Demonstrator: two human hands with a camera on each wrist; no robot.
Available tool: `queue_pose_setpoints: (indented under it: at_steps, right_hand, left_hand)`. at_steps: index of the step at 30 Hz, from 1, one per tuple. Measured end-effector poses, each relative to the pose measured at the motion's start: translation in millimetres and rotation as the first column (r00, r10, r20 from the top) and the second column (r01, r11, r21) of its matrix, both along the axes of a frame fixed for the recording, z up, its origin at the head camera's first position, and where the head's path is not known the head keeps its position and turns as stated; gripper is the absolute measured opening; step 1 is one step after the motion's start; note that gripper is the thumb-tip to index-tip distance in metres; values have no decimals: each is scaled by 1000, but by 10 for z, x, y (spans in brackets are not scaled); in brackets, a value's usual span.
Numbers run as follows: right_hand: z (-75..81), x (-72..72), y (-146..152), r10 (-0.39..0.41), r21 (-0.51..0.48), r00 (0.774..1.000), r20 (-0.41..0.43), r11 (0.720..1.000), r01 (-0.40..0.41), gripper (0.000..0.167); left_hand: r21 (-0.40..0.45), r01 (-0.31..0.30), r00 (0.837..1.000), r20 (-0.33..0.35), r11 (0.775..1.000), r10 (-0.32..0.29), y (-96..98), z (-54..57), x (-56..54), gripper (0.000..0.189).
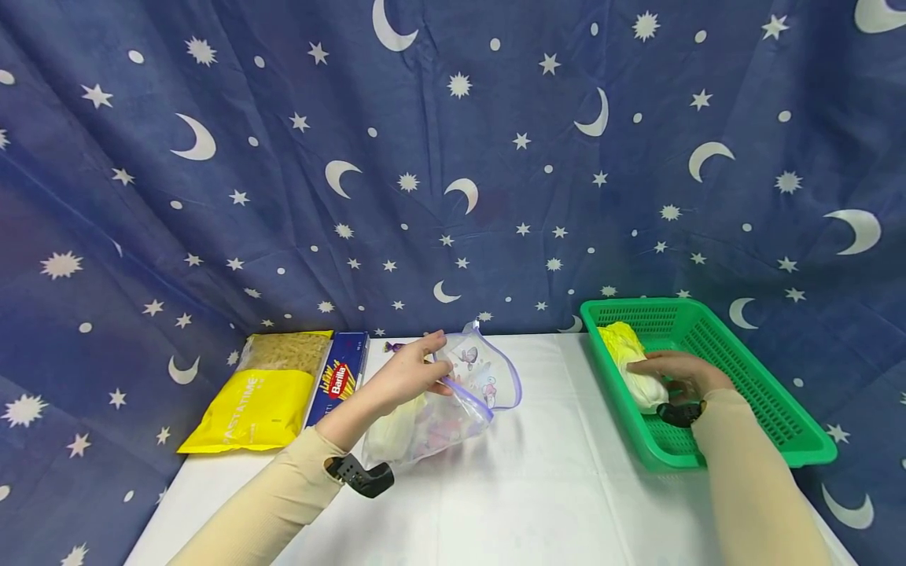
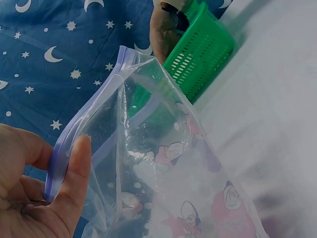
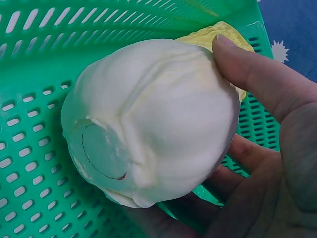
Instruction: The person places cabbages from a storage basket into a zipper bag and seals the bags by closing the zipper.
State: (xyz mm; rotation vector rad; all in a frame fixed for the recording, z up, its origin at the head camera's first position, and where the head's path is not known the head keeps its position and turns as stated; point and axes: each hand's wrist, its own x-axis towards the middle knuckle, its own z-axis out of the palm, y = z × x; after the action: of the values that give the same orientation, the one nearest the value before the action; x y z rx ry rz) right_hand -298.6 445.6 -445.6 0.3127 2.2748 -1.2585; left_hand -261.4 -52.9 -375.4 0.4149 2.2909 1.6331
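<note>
My left hand (image 1: 409,369) pinches the purple zip edge of a clear printed zip bag (image 1: 453,428) between thumb and fingers. The bag's mouth gapes toward the right, and a pale cabbage (image 1: 393,431) shows through the plastic at its left end. Over at the right, my right hand (image 1: 685,373) grips another napa cabbage (image 1: 640,387) inside the green basket (image 1: 767,405). In the right wrist view, the thumb lies on top of this cabbage (image 3: 163,119) and the fingers curl beneath it. Its white cut base faces the camera, with yellow leaves at the far end.
A yellow pasta bag (image 1: 262,405) lies at the left of the white table (image 1: 538,495), beside a blue Barilla box (image 1: 341,377). Behind the left hand sits a small purple-wrapped item (image 1: 392,347). A blue moon-and-star curtain (image 1: 453,157) hangs along the back.
</note>
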Motion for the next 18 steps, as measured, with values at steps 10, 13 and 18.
queue_pose_setpoints:
  at_steps: [10,13,18]
  right_hand:
    - [4,12,-33,-38,12,999,-21,999,39,101]
    - [7,21,-34,-38,16,999,-34,999,39,95]
    - [38,57,-4,-19,8,999,-48,1000,20,94]
  left_hand:
    - [-2,-7,1000,4,1000,7,11,-9,-6,64]
    - [1,-10,1000,5,1000,10,21,-14,-10,63]
    - [2,-6,1000,8,1000,6,34,-18,-14,63]
